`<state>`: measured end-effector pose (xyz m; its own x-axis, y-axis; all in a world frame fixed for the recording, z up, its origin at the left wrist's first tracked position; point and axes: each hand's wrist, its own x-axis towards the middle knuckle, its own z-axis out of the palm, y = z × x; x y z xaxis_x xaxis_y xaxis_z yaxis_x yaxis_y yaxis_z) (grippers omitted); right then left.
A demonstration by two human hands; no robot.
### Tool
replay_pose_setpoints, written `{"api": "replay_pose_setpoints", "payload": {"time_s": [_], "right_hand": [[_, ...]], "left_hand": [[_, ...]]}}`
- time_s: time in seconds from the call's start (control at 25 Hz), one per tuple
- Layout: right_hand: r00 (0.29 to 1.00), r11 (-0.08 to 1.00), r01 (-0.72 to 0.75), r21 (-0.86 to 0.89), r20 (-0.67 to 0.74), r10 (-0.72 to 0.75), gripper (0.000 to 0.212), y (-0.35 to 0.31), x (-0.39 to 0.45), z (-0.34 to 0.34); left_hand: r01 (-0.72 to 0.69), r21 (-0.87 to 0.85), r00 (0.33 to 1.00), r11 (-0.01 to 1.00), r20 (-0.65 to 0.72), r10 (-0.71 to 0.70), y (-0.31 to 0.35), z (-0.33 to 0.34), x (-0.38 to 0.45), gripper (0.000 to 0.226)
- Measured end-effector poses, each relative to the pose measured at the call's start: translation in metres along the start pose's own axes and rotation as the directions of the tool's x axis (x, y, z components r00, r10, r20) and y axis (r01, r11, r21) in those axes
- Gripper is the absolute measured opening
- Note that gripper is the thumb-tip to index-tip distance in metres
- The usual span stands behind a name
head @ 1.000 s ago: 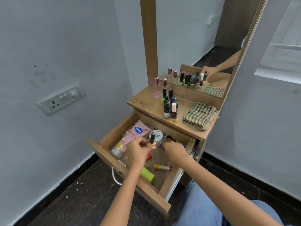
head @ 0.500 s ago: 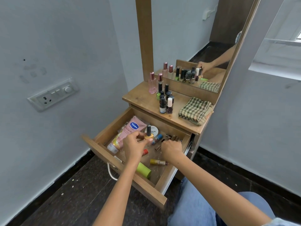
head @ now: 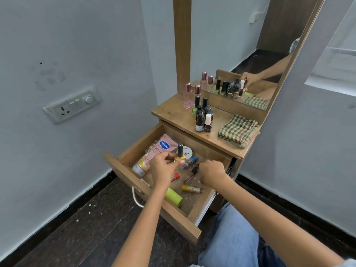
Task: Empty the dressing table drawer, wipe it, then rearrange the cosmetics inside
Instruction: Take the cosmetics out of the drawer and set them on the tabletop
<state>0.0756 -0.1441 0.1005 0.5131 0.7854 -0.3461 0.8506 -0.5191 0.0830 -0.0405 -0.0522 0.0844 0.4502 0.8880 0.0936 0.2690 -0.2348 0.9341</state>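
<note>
On the far left, the wall carries a switch plate. Next comes the open drawer, pulled out from under the counter, with its metal handle hanging at the front.

Your left hand is above the left half of the drawer, forearm coming up from below. Its grip is closed around a gold nail polish bottle with a black cap; the thumb and fingers pinch the bottle body and the bottle stands upright. Behind this hand a pink cream tube lies along the left side of the drawer, and a round white jar lies near the back wall. In front of your left wrist a green tube lies against the front wall.

Between your two hands, on the drawer floor, you can see a small blue-capped stick, a red cap, a dark brown lipstick and a yellow lip balm.

Your right hand reaches down into the right half of the drawer with the fingers curled under. The back of the hand hides the fingertips, so I cannot tell if its grip holds something.

On the counter, a pink perfume bottle and a cluster of nail polish bottles stand upright. To the right of them lies a folded checked cloth. Behind is the mirror.
</note>
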Motion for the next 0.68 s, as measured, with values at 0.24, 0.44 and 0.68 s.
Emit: {"api": "replay_pose_setpoints", "payload": {"time_s": [0.24,0.44,0.68], "right_hand": [[0.994,0.992,0.079,0.094,0.073,-0.086,0.034,-0.014,0.008,0.008],[0.983,0.983,0.177,0.056,0.036,-0.179,0.034,-0.027,0.004,0.01],[0.983,0.98,0.182,0.081,-0.042,-0.179,0.035,-0.028,-0.001,0.014]], "left_hand": [[-0.035,0.029,0.999,0.999,0.003,0.035,-0.001,-0.015,0.008,0.025],[-0.01,0.0,1.0,1.0,-0.005,0.01,-0.001,-0.028,0.004,0.023],[0.025,-0.066,0.999,0.998,-0.028,-0.027,-0.003,-0.025,0.003,0.023]]}}
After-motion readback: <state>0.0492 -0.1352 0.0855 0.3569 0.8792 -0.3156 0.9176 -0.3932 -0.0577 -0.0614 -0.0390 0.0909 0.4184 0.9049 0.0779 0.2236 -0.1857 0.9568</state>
